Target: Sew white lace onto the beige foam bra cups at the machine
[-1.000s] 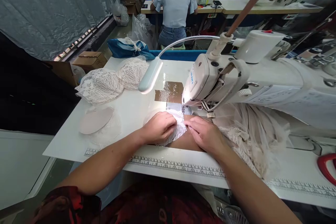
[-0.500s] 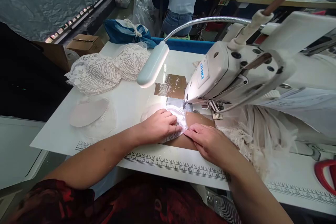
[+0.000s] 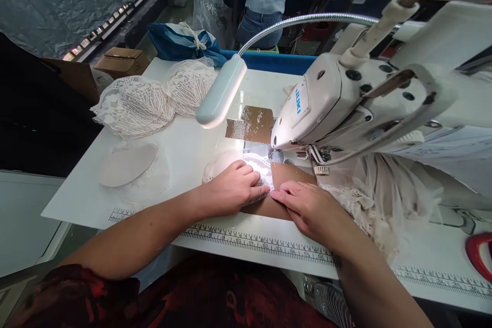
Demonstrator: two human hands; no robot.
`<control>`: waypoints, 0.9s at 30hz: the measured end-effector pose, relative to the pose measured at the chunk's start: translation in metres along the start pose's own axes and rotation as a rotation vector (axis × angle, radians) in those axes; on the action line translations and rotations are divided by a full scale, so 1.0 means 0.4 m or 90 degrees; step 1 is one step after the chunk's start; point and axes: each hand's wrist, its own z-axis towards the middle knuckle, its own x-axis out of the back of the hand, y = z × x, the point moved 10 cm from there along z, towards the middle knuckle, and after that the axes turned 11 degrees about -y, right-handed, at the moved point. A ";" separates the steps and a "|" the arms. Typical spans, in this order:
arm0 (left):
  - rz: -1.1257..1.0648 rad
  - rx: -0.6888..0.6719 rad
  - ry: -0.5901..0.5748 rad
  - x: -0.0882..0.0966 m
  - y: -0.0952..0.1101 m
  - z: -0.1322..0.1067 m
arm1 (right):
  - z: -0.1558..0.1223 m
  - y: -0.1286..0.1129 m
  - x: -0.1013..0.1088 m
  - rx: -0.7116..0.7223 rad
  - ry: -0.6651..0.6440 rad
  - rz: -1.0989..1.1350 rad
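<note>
A white lace piece (image 3: pixel 260 165) lies in bright lamp light just in front of the sewing machine (image 3: pixel 303 107), its far edge close to the needle area. My left hand (image 3: pixel 236 188) rests over the lace with curled fingers, the thumb pressing its near right edge. Opposite it, my right hand (image 3: pixel 307 206) pinches that same edge between thumb and forefinger. The two sets of fingertips almost meet. Under the hands the bed is covered by brown tape (image 3: pixel 292 176). My fingers hide part of the lace.
A lamp (image 3: pixel 221 93) on a bendy neck hangs over the table (image 3: pixel 188 164). Bundled lace (image 3: pixel 132 105) and a beige oval piece on tulle (image 3: pixel 128 165) lie left. Gathered tulle and lace (image 3: pixel 378 189) sit right, with red-handled scissors (image 3: pixel 478 253) beyond. Another person sits behind.
My left thumb has slid slightly right along the lace edge, closer to my right fingertips. The right hand keeps its pinch; the view has shifted a little.
</note>
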 end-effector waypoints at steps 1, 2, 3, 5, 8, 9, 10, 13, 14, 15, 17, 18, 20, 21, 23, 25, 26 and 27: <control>0.001 0.001 -0.002 -0.001 0.000 0.001 | -0.002 0.003 0.005 -0.003 0.018 0.003; 0.002 0.003 -0.004 -0.002 0.000 0.002 | -0.004 0.008 0.011 -0.010 0.038 0.007; 0.002 0.005 -0.006 -0.003 0.001 0.002 | -0.006 0.012 0.016 -0.018 0.055 0.010; -0.005 0.009 -0.005 -0.002 0.001 0.002 | -0.005 0.017 0.017 -0.031 0.074 0.005; -0.040 0.025 0.009 0.009 -0.007 -0.001 | 0.004 0.011 0.007 -0.037 0.062 -0.026; -0.054 0.031 0.018 0.014 -0.011 -0.002 | 0.008 0.009 0.003 -0.038 0.057 -0.037; -0.067 0.035 0.030 0.020 -0.015 -0.003 | 0.010 0.007 0.001 -0.038 0.054 -0.044; -0.091 0.044 0.059 0.032 -0.025 -0.002 | 0.013 0.003 0.001 -0.032 0.058 -0.046; -0.091 0.050 0.064 0.033 -0.029 0.001 | 0.013 0.003 0.001 -0.029 0.058 -0.043; -0.084 0.059 0.066 0.031 -0.032 0.003 | 0.013 0.003 0.000 -0.028 0.056 -0.039; -0.056 0.082 0.061 0.022 -0.038 0.010 | 0.013 0.005 -0.001 -0.031 0.051 -0.037; -0.040 0.092 0.057 0.016 -0.039 0.014 | 0.013 0.005 -0.001 -0.033 0.049 -0.040; -0.014 0.099 0.049 0.006 -0.038 0.019 | 0.013 0.004 0.001 -0.036 0.048 -0.052; -0.006 0.097 0.046 0.002 -0.037 0.021 | 0.013 0.002 0.002 -0.037 0.050 -0.059; 0.003 0.088 0.043 -0.001 -0.034 0.023 | 0.013 -0.001 0.006 -0.036 0.054 -0.070; 0.009 0.080 0.043 -0.001 -0.032 0.022 | 0.013 -0.002 0.009 -0.035 0.058 -0.074; 0.011 0.078 0.043 0.001 -0.033 0.021 | 0.013 -0.002 0.010 -0.035 0.059 -0.073; 0.012 0.077 0.041 0.002 -0.034 0.021 | 0.013 -0.002 0.011 -0.036 0.061 -0.070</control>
